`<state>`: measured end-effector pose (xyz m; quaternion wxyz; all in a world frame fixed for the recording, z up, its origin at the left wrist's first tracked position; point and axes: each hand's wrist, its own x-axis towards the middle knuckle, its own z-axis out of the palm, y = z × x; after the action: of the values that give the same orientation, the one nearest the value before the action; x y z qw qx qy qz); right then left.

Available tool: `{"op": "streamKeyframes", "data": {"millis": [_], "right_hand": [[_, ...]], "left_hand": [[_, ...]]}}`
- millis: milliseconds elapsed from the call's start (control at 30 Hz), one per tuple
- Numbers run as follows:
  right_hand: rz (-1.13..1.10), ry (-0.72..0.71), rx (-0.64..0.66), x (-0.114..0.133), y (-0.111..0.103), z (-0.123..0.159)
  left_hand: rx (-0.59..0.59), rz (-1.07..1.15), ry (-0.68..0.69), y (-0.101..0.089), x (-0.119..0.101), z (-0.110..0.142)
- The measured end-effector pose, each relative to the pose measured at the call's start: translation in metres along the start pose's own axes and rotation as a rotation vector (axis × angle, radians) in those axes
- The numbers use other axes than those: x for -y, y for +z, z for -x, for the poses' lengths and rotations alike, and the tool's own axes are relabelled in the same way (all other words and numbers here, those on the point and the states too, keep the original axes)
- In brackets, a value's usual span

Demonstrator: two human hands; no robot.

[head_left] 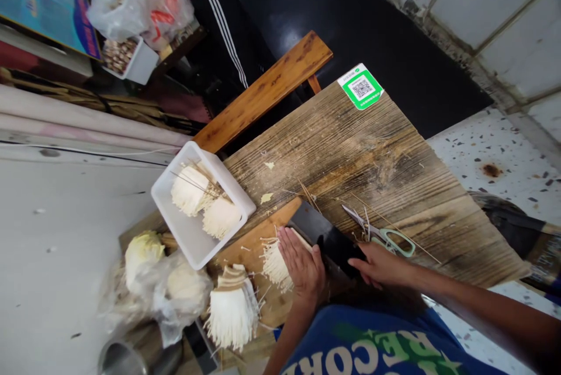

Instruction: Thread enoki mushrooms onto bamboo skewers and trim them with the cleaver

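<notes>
My right hand (372, 264) is wrapped round the handle of a cleaver (326, 238), its broad dark blade lying across the wooden cutting board (249, 246). Flat on a bunch of enoki mushrooms (275, 264) rests my left hand (303, 261), fingers stretched out beside the blade. The thin stems fan out to the left of that hand. Another pile of enoki (233, 311), with brownish root ends, sits at the board's lower left. The blade's cutting edge is hidden from view.
A white plastic bin (245, 200) holds enoki bunches and thin sticks. Scissors (385, 238) with pale green handles lie right of the cleaver. Bagged vegetables (184, 287) and a metal pot (135, 351) are lower left. A QR code card (362, 87) marks the table's far corner, near a wooden bench (267, 91).
</notes>
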<state>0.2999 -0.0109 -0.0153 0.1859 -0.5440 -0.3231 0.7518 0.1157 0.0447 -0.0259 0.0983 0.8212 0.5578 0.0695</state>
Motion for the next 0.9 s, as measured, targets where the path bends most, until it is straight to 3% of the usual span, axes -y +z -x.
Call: {"op": "streamKeyframes", "data": {"millis": [300, 600, 767, 900], "right_hand": [[0.094, -0.038, 0.011, 0.031, 0.028, -0.041], [0.517, -0.158, -0.186, 0.061, 0.053, -0.008], [0.692, -0.197, -0.115, 0.088, 0.072, 0.002], [0.754, -0.228, -0.081, 0.099, 0.079, 0.008]], "left_hand": [[-0.014, 0.044, -0.010, 0.000, 0.005, -0.002], [0.023, 0.253, 0.016, -0.017, 0.016, 0.006], [-0.097, 0.332, -0.117, -0.028, 0.020, 0.005], [-0.158, 0.350, -0.124, -0.046, 0.020, 0.004]]}}
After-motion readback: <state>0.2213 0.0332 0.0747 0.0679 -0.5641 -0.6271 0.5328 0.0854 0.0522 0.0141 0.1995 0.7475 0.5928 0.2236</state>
